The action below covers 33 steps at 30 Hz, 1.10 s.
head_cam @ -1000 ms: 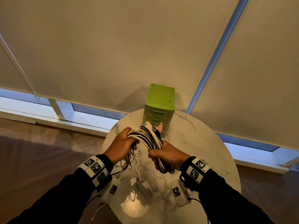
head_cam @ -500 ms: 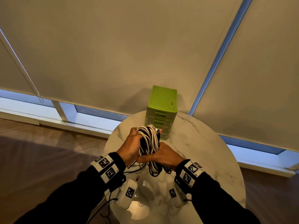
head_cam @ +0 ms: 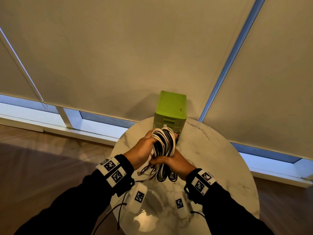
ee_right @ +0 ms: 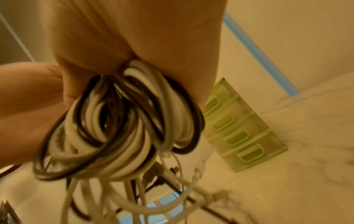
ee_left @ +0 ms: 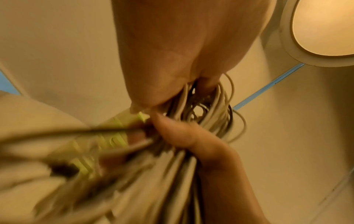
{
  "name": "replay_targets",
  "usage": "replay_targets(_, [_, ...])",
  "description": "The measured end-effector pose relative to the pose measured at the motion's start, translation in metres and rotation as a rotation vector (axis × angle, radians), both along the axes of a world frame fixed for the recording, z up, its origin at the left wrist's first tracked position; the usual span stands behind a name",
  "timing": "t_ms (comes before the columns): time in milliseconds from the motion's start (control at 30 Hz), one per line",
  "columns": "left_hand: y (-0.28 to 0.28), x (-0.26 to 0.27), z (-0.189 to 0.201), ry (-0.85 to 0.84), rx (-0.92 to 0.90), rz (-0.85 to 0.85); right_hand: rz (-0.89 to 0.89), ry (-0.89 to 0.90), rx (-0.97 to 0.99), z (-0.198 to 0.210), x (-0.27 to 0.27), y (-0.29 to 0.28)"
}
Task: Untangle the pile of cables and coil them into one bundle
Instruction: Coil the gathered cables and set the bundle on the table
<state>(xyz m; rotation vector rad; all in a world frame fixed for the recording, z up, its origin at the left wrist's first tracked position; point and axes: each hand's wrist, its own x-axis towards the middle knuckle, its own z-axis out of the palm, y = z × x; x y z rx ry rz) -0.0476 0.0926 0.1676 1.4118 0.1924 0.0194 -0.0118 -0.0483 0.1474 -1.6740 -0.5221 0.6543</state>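
Head view: cable bundle (head_cam: 163,145) held above the middle of the round marble table (head_cam: 211,150), loops now drawn upright and narrow against a second ago, when spread wide between the hands; judged near-finished coil, loose tails still hanging below. Left hand (head_cam: 141,150) clamped on the upper loops, right hand (head_cam: 171,164) clamped round the lower part, hands close together, thumb side touching. Green drawer box (head_cam: 171,112) at the far edge of the table, just behind the bundle, apart from it. Left wrist view: blurred; fingers wrapped round white and dark strands (ee_left: 201,109), ceiling lamp (ee_left: 323,27) above. Right wrist view: palm closed over tight white and black loops (ee_right: 122,121), free ends (ee_right: 172,189) dangling toward the tabletop, drawer box (ee_right: 239,133) beside. Obstruction judged: dangling ends may snag while wrapping.
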Motion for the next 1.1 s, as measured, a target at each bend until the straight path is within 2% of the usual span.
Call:
replay_targets(67, [0.008,-0.001,-0.001,0.034,0.076,-0.048,-0.021,0.054,0.009,-0.002,-0.001,-0.003])
replay_targets(167, [0.009,-0.009,-0.003,-0.007,0.046,-0.129,-0.125,0.124,0.014,-0.009,0.006,-0.006])
replay_targets(233, [0.002,-0.012,-0.007,-0.042,0.057,-0.146,-0.151,-0.012,-0.048,-0.012,0.008,-0.002])
replay_targets(333, [-0.012,0.002,-0.018,-0.107,0.271,0.059,-0.038,-0.315,-0.067,-0.014,0.002,0.007])
replay_targets(467, [-0.013,0.001,-0.025,-0.064,0.43,0.189,0.064,-0.403,-0.019,-0.005,0.003,0.004])
replay_targets(533, [-0.01,0.001,-0.02,-0.06,0.441,0.17,0.094,-0.36,-0.044,-0.005,0.009,0.001])
replay_targets(600, [-0.007,0.009,-0.014,-0.093,0.437,0.082,0.039,-0.31,-0.046,-0.007,0.014,0.003])
replay_targets(700, [0.001,0.012,-0.008,-0.065,0.327,-0.036,-0.093,-0.215,0.025,-0.008,0.02,-0.001])
replay_targets(833, [0.011,-0.016,-0.012,-0.01,0.298,0.07,-0.404,-0.055,0.065,-0.005,0.031,-0.016])
replay_targets(867, [0.011,-0.021,-0.019,0.013,0.279,0.042,-0.449,-0.046,0.087,-0.004,0.032,-0.019])
replay_targets(1000, [-0.013,-0.034,-0.045,0.305,0.001,-0.204,-0.447,0.006,0.247,0.002,0.024,-0.019])
replay_targets(1100, [-0.032,-0.028,-0.052,0.353,-0.288,-0.149,-0.432,0.119,0.348,0.007,0.013,-0.014])
